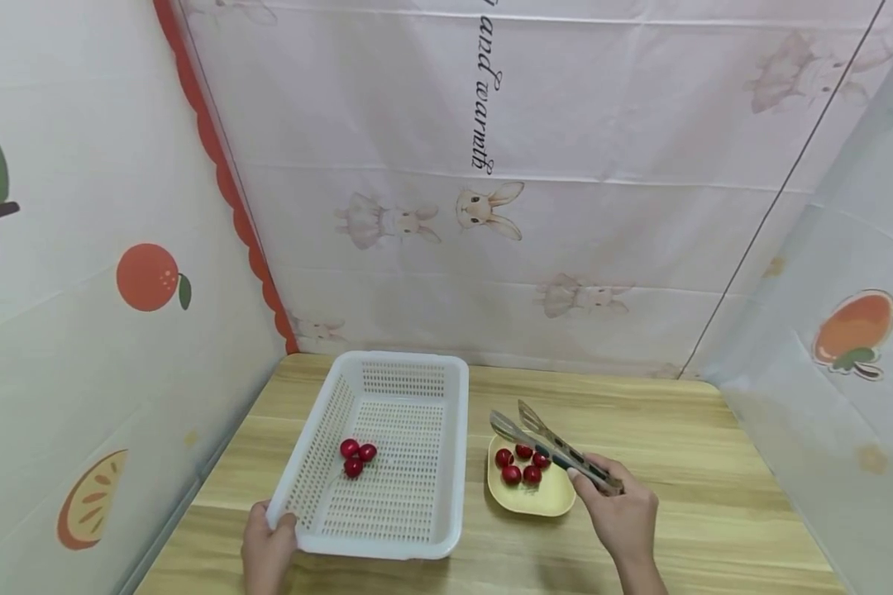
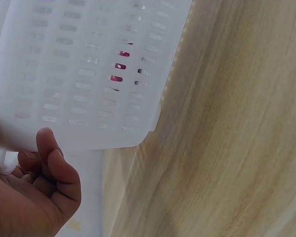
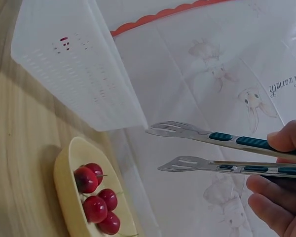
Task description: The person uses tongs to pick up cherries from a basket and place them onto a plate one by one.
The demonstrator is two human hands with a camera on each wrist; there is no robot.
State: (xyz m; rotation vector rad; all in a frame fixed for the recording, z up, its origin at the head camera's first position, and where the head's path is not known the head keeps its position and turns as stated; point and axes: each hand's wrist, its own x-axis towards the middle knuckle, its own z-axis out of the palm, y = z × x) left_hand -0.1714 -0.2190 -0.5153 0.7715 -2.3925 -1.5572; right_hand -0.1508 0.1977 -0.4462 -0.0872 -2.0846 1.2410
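My left hand (image 1: 268,541) grips the near left corner of a white perforated plastic basket (image 1: 457,463), thumb over the rim and fingers outside, as the left wrist view also shows. Three red cherries (image 1: 353,468) lie together inside it, left of its middle. In my right hand (image 1: 621,504) is a pair of metal tongs (image 1: 558,446) with dark green grips, held between thumb and fingers. The tongs' tips stand apart with nothing between them, above a small yellow dish (image 1: 521,500). Several red cherries (image 3: 95,209) sit in that dish.
Both the basket and the dish stand on a wood-grain table (image 1: 685,463), the dish to the basket's right. Behind the table hangs a pale cloth (image 1: 603,124) printed with rabbits. A fruit-printed wall covering (image 1: 82,372) borders the left side, another (image 1: 848,397) the right.
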